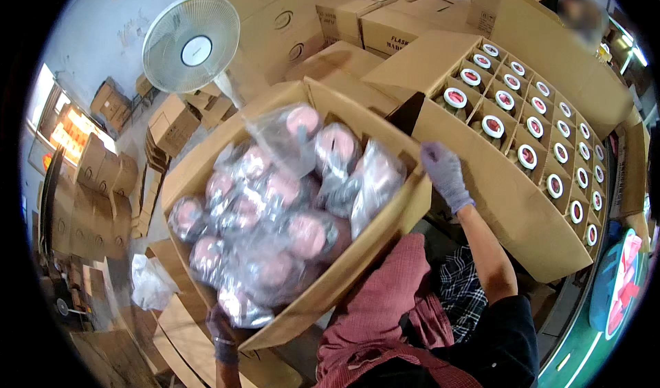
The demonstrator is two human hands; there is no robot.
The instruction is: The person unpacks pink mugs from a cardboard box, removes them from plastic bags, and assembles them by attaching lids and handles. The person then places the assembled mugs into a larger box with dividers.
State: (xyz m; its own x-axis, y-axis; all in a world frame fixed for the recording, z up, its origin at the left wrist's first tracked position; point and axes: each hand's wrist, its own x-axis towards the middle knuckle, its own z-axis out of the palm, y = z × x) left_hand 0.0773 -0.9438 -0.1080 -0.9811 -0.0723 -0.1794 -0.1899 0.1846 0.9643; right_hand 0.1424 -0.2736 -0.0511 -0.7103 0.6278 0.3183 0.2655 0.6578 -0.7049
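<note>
In front of me a cardboard carton (pixel 361 264) sits tilted, its top uncovered. Inside are several round items with pink tops (pixel 307 234), each wrapped in clear plastic bags (pixel 375 185); their exact kind is blurred. My left hand (pixel 223 329), in a grey-purple glove, grips the carton's near left corner. At the right corner, my right hand (pixel 445 173), gloved the same way, is closed on the carton's edge; some of its fingers are hidden. Just right of that hand stands a larger carton (pixel 495 202) with cardboard dividers, filled with white-rimmed, red-centred jars (pixel 527 156).
A standing fan (pixel 196 49) is behind the carton at left. Stacked boxes (pixel 275 23) rise at the back, and folded cardboard (pixel 172 126) lies at left. A blue basin (pixel 608 285) with pink pieces sits on a green surface at right. A blurred person (pixel 581 13) is far right.
</note>
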